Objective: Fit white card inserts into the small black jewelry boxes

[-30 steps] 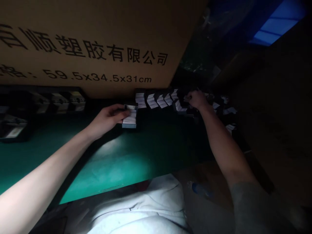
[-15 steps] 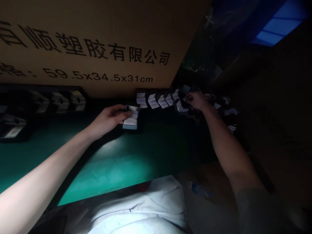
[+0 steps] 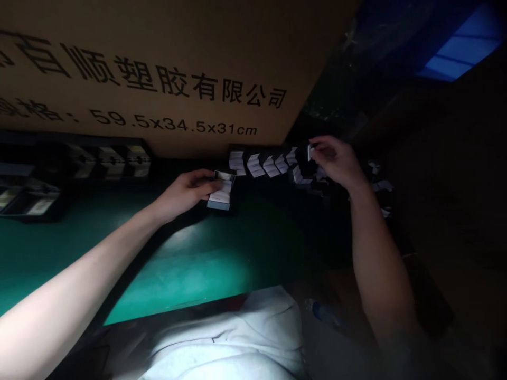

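Observation:
My left hand [image 3: 188, 192] is closed on the side of a small open box [image 3: 219, 205], dark outside with a folded white paper inside, held above the green table [image 3: 186, 279]. The thumb presses on the paper. My right hand [image 3: 335, 158] is raised at the far right of the table, its fingers pinching a small white piece [image 3: 310, 152] whose kind I cannot make out. Beside it, a row of dark boxes with folded white papers [image 3: 254, 165] standing in them stretches to the left along the carton.
A large printed cardboard carton [image 3: 166, 42] stands along the back. At the left are open dark boxes [image 3: 39, 203] with pale contents. More white pieces [image 3: 383, 186] lie in the dark at the right. A plastic bottle [image 3: 322, 311] is below the table edge.
My right hand has lifted from among the boxes at the right and now pinches a small white piece. My left hand keeps the box; the whole view has shifted slightly.

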Motion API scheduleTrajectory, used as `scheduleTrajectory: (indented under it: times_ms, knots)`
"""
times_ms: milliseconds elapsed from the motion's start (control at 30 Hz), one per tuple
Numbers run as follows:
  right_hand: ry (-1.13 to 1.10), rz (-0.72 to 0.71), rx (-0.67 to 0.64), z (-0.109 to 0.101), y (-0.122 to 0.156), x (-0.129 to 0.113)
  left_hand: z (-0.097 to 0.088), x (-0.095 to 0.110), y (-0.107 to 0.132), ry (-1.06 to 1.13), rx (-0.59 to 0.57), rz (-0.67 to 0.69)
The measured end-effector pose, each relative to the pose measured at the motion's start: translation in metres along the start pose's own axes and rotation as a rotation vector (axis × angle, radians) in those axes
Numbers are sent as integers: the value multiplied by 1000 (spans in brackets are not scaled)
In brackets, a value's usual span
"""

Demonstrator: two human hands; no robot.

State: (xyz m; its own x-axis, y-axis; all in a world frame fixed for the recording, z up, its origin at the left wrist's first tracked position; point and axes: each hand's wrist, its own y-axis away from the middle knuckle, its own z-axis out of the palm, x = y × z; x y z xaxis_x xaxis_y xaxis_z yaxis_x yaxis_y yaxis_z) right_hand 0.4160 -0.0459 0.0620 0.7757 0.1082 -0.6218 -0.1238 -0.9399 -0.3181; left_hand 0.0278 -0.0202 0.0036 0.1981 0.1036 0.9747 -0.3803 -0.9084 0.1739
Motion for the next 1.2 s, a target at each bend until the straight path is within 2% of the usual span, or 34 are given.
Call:
scheduleTrajectory:
  times_ms: [33, 100, 200, 300, 400, 500, 733, 1033, 1200]
  knots:
    - [-153, -31, -26, 5, 7, -12, 0, -1, 0, 5, 2, 1]
    - [-440, -71, -159, 25, 19, -37, -1, -4, -2, 19, -3, 9]
    - [-704, -76, -337, 70, 31, -68, -3, -10, -5, 78, -1, 28]
    - [-869, -28, -442, 115, 38, -81, -4, -13, -6, 127, 22, 37]
    - [-1004, 48, -496, 142, 46, -80, -4, -13, -6, 130, 30, 40]
    - [-1083, 114, -518, 150, 53, -76, -4, -12, -6, 157, 26, 35]
    - [-1211, 255, -582, 151, 49, -79, -3, -12, -7, 220, 54, 14]
    - [-1091, 169, -500, 157, 49, -75, -2, -5, -5, 217, 51, -16]
    - [-1147, 187, -493, 157, 49, -75, -3, -9, -7, 202, 41, -1]
